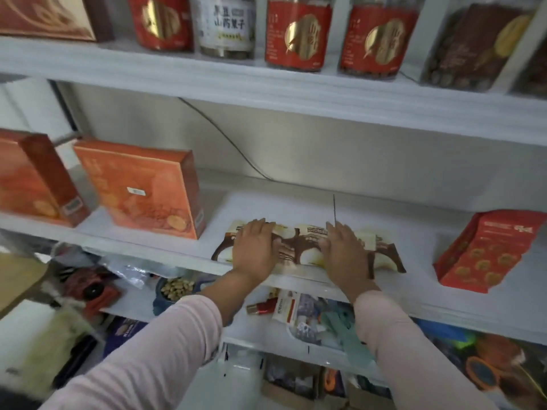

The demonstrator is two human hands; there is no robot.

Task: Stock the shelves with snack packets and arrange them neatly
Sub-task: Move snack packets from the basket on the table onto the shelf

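White shelving in three tiers, seen from the head view. On the middle shelf (296, 202), near its front edge and about midway along, lie the packets (300, 247): cream and brown, flat, side by side in a row that runs left to right. The left hand (254, 250) rests palm down on the left part of the row, its fingers straight and together, reaching the far edge of the packets; they grasp nothing. The right hand (344, 253) lies likewise on the right part, its fingers extended and pressed flat. A strip of packet shows between the two hands, and both ends of the row stick out beyond them. Both arms wear pink sleeves (154, 350). To the left on the same shelf stand two orange boxes (142, 190), upright and well apart from the packets. To the right lies a red pouch (485, 250), tilted and also apart from the row. A thin dark cable (231, 140) runs down the back wall. The top shelf holds red-labelled jars (296, 34) and one white-labelled jar (226, 25). Below the middle shelf, a bowl of nuts (174, 288) sits among mixed small goods, too blurred to tell.
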